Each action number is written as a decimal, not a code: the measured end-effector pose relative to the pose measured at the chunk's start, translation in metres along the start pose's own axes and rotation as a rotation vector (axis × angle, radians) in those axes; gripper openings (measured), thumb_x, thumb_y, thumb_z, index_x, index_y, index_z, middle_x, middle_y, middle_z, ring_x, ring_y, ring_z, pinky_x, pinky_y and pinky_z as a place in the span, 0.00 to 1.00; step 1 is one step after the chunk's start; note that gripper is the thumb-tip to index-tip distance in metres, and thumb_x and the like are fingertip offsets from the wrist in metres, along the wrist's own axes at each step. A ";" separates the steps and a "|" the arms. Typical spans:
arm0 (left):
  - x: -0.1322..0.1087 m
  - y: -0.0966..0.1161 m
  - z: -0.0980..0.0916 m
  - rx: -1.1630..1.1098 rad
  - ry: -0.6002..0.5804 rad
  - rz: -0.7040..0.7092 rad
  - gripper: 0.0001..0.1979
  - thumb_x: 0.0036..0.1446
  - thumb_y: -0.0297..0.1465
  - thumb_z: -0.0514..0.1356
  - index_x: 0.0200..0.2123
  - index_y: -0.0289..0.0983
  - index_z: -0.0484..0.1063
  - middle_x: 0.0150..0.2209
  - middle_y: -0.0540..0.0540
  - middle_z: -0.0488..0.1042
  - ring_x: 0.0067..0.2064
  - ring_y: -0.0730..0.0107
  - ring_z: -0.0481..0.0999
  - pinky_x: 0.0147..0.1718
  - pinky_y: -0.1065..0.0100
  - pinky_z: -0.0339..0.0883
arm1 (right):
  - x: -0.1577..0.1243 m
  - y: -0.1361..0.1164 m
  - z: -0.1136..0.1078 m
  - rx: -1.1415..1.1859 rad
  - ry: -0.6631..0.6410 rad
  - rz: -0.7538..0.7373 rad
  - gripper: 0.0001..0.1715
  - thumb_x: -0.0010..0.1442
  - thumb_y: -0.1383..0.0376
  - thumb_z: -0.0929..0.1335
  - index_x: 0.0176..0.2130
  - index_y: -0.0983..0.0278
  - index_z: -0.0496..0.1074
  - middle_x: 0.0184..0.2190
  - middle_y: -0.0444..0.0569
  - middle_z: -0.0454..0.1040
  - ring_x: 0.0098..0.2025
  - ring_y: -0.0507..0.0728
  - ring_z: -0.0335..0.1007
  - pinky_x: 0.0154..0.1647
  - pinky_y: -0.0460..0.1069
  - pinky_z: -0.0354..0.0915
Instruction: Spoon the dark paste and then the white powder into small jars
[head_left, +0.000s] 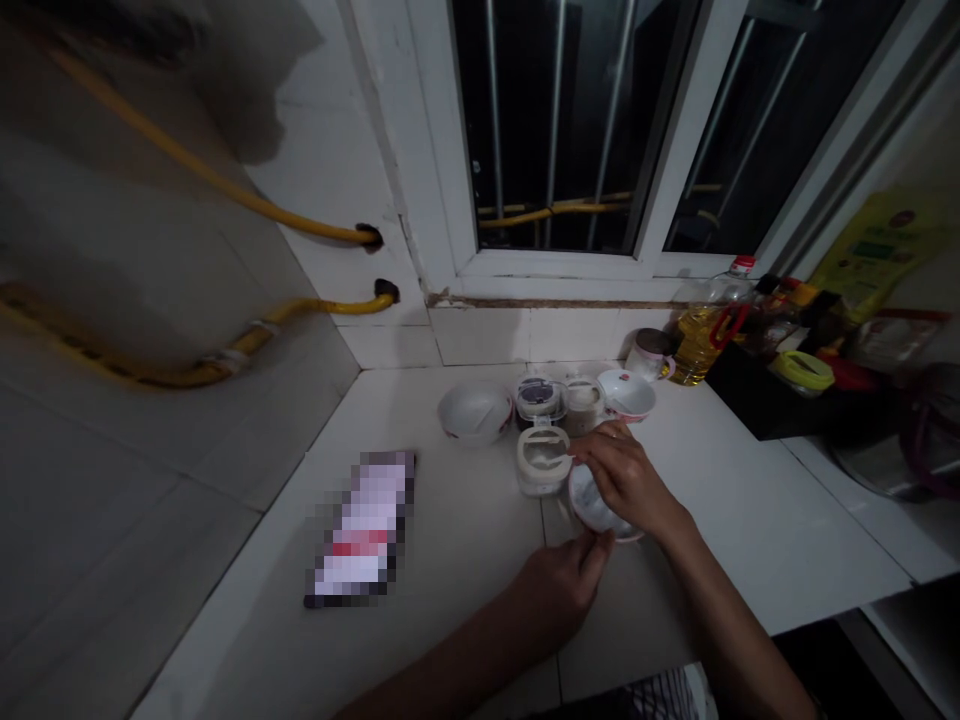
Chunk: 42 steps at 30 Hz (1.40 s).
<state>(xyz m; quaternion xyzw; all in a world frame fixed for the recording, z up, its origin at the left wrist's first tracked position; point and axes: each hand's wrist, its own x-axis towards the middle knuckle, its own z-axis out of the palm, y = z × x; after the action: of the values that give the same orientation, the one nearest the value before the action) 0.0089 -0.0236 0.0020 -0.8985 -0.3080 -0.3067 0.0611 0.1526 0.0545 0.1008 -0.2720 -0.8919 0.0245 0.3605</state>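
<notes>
My left hand [559,588] pinches the near rim of a white bowl [589,495] on the counter, thumb and fingers closed. Above that bowl, my right hand [621,478] is closed on a small light-coloured spoon [556,461], whose end reaches left over a clear seasoning jar [543,482] with a pale rim. Whether the spoon touches the jar's contents I cannot tell. Just behind stand a jar with dark contents [538,400] and another pale jar [583,402]. My right hand hides part of the bowl's far side.
A wide white bowl [475,420] sits left of the jars, another bowl [628,395] behind them. A phone-like object, blurred out [364,530], lies on the left. Towards the back right are a lidded mug [649,355], an oil bottle [697,345] and a black box [750,395] of condiments.
</notes>
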 end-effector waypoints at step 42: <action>-0.002 0.001 -0.002 -0.032 -0.091 -0.023 0.19 0.63 0.23 0.46 0.56 0.26 0.60 0.42 0.33 0.76 0.36 0.62 0.80 0.29 0.65 0.77 | -0.029 0.023 -0.043 0.009 -0.147 0.483 0.10 0.60 0.69 0.62 0.33 0.62 0.73 0.30 0.48 0.76 0.36 0.58 0.69 0.38 0.51 0.62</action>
<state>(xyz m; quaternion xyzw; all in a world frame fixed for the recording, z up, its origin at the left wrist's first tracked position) 0.0072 -0.0259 0.0026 -0.9087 -0.3160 -0.2713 0.0289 0.2090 0.0529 0.1089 -0.4733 -0.8247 0.1336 0.2794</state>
